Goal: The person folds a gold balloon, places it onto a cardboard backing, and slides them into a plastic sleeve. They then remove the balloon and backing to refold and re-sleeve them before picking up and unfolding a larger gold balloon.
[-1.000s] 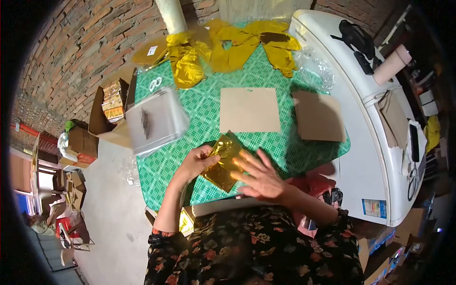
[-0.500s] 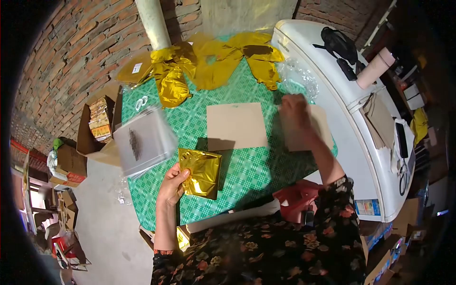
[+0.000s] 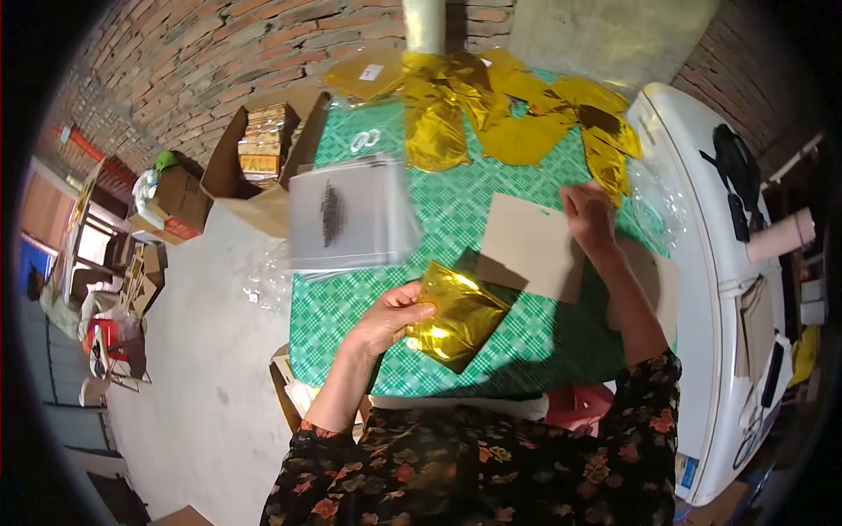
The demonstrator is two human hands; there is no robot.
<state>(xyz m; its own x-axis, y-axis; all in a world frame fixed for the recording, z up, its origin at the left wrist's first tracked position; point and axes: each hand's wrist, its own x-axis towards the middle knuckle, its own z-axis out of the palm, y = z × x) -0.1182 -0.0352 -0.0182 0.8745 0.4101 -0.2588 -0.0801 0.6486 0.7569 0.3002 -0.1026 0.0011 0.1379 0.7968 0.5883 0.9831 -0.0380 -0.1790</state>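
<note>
My left hand [image 3: 392, 317] pinches the left edge of a folded, shiny gold foil packet [image 3: 458, 317] above the table's front part. My right hand [image 3: 589, 215] hovers at the upper right corner of a beige card [image 3: 531, 245], its fingers curled together; what they hold, if anything, is hidden. A second beige card [image 3: 653, 285] lies to the right, partly behind my right forearm. A stack of clear plastic sleeves [image 3: 351, 215] with a dark mark lies left of the first card.
Gold foil pieces [image 3: 526, 123] lie along the back of the green checked table [image 3: 342, 351]. An open box of packets [image 3: 230, 162] stands at the left. Clear crumpled plastic [image 3: 658, 206] and a white fridge [image 3: 702, 351] are at the right. A person [image 3: 61, 302] is at the far left.
The view has turned left, shifting the scene rightward. My right hand has moved from the right card to the left card's upper corner. The foil packet is now tilted in my left hand.
</note>
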